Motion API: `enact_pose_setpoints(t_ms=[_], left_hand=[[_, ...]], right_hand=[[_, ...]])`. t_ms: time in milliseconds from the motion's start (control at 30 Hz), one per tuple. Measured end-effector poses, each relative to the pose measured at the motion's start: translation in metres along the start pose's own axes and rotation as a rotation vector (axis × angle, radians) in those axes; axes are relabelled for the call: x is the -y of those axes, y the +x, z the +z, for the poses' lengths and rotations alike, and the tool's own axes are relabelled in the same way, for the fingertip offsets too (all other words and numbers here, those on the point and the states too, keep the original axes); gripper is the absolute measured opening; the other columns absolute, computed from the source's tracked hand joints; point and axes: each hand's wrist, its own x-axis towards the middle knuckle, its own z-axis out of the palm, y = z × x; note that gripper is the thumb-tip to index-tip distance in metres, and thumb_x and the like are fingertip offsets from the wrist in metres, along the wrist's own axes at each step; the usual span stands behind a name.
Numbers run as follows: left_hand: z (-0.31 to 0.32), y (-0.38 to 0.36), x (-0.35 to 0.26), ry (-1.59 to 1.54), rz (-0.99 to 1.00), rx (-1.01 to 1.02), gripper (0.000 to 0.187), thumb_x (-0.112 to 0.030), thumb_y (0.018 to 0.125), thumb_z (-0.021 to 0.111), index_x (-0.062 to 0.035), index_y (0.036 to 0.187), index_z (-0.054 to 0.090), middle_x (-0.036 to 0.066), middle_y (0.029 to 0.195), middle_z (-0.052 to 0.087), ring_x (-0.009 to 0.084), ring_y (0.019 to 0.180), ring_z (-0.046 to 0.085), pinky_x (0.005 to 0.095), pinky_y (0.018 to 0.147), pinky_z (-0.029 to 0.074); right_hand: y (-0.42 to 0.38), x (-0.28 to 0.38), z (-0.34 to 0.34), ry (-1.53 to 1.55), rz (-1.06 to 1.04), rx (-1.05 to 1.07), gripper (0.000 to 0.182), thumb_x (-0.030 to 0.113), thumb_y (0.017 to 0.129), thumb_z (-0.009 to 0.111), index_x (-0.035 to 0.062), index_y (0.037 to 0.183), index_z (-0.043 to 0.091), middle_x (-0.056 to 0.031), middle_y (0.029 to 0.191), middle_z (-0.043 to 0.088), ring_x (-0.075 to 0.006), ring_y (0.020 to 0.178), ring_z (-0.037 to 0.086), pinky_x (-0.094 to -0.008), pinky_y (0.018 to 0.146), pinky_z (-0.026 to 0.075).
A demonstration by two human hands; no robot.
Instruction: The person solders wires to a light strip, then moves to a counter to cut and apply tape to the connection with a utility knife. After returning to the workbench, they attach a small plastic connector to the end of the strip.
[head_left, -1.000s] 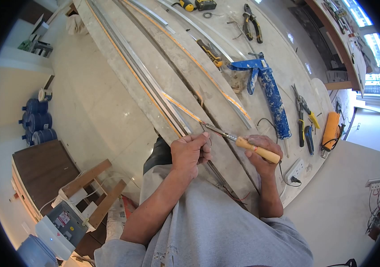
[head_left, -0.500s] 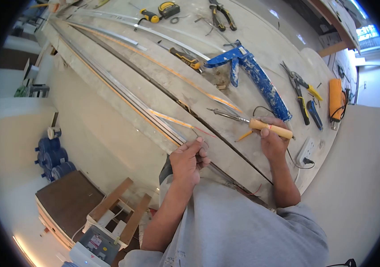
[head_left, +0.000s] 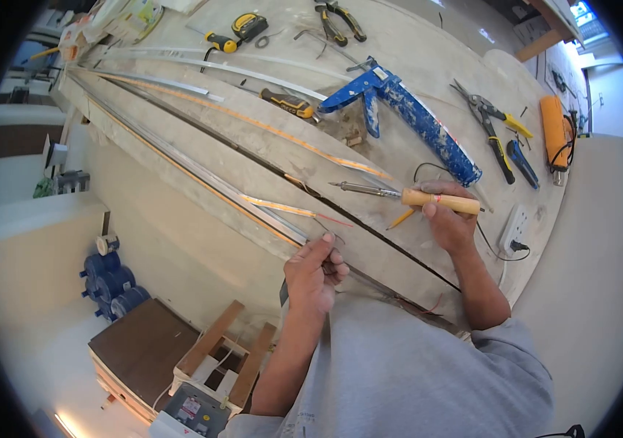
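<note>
My right hand [head_left: 448,219] is closed round the wooden handle of a soldering iron [head_left: 439,201], whose metal tip points left over the worktop. My left hand [head_left: 317,271] is pinched on a thin dark wire [head_left: 329,231] near the table edge. Just above those fingers lies the end of an orange LED strip [head_left: 278,207], with a short red wire coming off it. The iron's tip is apart from the strip and the wire. A yellow pencil [head_left: 401,218] lies below the iron.
On the worktop [head_left: 391,270] are a blue caulking gun [head_left: 421,120], tin snips [head_left: 490,124], a blue cutter [head_left: 521,166], an orange tool [head_left: 557,135], a power strip [head_left: 513,230], a screwdriver [head_left: 289,104], pliers [head_left: 337,22], a tape measure [head_left: 250,26] and long metal channels.
The camera view has shifted, so the worktop and tools sit differently in the frame. Both hands keep their holds, and the iron stays near the same place over the worktop.
</note>
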Motion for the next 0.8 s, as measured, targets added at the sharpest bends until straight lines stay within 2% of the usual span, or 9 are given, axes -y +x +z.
enact_pose_setpoints(t_ms=[167, 267, 333, 367, 433, 533, 567, 667, 800], left_hand=[[-0.009, -0.020, -0.012, 0.155, -0.022, 0.050, 0.019, -0.018, 0.093, 0.074, -0.0004, 0.100, 0.072, 0.004, 0.069, 0.064, 0.0140, 0.055, 0.060, 0.0271, 0.051, 0.051], [-0.019, -0.033, -0.039, 0.562, 0.135, 0.075, 0.016, -0.012, 0.093, 0.072, 0.0011, 0.102, 0.074, 0.007, 0.073, 0.066, 0.0137, 0.057, 0.061, 0.0265, 0.052, 0.052], [-0.032, -0.028, -0.058, 0.709, 0.659, 0.017, 0.013, -0.004, 0.090, 0.072, 0.0028, 0.100, 0.075, 0.008, 0.074, 0.067, 0.0108, 0.059, 0.060, 0.0271, 0.053, 0.051], [-0.036, -0.024, -0.072, 0.732, 0.658, 0.024, 0.013, -0.004, 0.090, 0.072, 0.0028, 0.100, 0.075, 0.008, 0.074, 0.067, 0.0108, 0.059, 0.060, 0.0271, 0.053, 0.051], [-0.034, -0.010, -0.102, 1.177, 1.192, 0.100, 0.018, 0.001, 0.085, 0.074, -0.0003, 0.102, 0.075, 0.009, 0.083, 0.069, 0.0169, 0.073, 0.064, 0.0316, 0.065, 0.052], [-0.016, 0.005, -0.125, 1.487, 1.416, 0.263, 0.024, 0.003, 0.079, 0.074, -0.0040, 0.102, 0.075, 0.010, 0.093, 0.068, 0.0251, 0.088, 0.064, 0.0366, 0.077, 0.050], [-0.012, 0.011, -0.128, 1.555, 1.370, 0.331, 0.026, 0.003, 0.078, 0.074, -0.0066, 0.101, 0.075, 0.011, 0.099, 0.067, 0.0325, 0.096, 0.061, 0.0407, 0.082, 0.048], [0.000, 0.022, -0.129, 1.741, 1.301, 0.447, 0.029, 0.001, 0.078, 0.074, -0.0057, 0.106, 0.075, 0.011, 0.104, 0.069, 0.0329, 0.101, 0.063, 0.0421, 0.090, 0.049], [0.009, 0.031, -0.133, 1.957, 1.217, 0.504, 0.025, -0.003, 0.077, 0.075, -0.0047, 0.103, 0.073, 0.011, 0.101, 0.068, 0.0344, 0.098, 0.062, 0.0450, 0.086, 0.049]], right_hand=[[0.000, 0.003, 0.001, -0.030, 0.025, -0.020, 0.030, 0.008, 0.087, 0.074, -0.0032, 0.113, 0.065, -0.0178, 0.116, 0.068, -0.0271, 0.103, 0.068, -0.0406, 0.088, 0.056], [0.002, 0.005, 0.000, -0.115, -0.005, -0.018, 0.030, 0.008, 0.086, 0.074, -0.0042, 0.113, 0.066, -0.0164, 0.111, 0.070, -0.0250, 0.103, 0.068, -0.0389, 0.091, 0.055], [0.001, 0.005, 0.003, -0.098, 0.036, -0.065, 0.027, 0.005, 0.084, 0.077, -0.0030, 0.109, 0.072, -0.0146, 0.107, 0.074, -0.0193, 0.096, 0.070, -0.0316, 0.086, 0.055], [0.003, 0.007, 0.006, -0.080, 0.024, -0.067, 0.026, 0.005, 0.084, 0.077, -0.0028, 0.108, 0.072, -0.0137, 0.105, 0.075, -0.0174, 0.094, 0.070, -0.0298, 0.084, 0.056], [0.004, 0.010, 0.006, -0.068, 0.033, -0.072, 0.025, 0.005, 0.084, 0.077, -0.0028, 0.107, 0.072, -0.0136, 0.105, 0.075, -0.0166, 0.094, 0.070, -0.0293, 0.083, 0.056], [0.003, 0.010, 0.009, -0.024, 0.048, -0.083, 0.026, 0.006, 0.084, 0.078, -0.0029, 0.107, 0.072, -0.0123, 0.104, 0.075, -0.0147, 0.092, 0.070, -0.0274, 0.082, 0.056], [0.004, 0.010, 0.007, -0.038, 0.050, -0.076, 0.026, 0.006, 0.084, 0.078, -0.0029, 0.107, 0.073, -0.0115, 0.102, 0.075, -0.0144, 0.091, 0.070, -0.0273, 0.082, 0.056], [0.005, 0.011, 0.007, -0.038, 0.049, -0.065, 0.026, 0.006, 0.084, 0.079, -0.0031, 0.107, 0.073, -0.0103, 0.100, 0.075, -0.0140, 0.090, 0.070, -0.0272, 0.081, 0.056], [0.005, 0.015, 0.008, -0.022, 0.050, -0.061, 0.026, 0.005, 0.084, 0.079, -0.0039, 0.107, 0.073, -0.0100, 0.099, 0.074, -0.0142, 0.090, 0.070, -0.0265, 0.080, 0.057]])
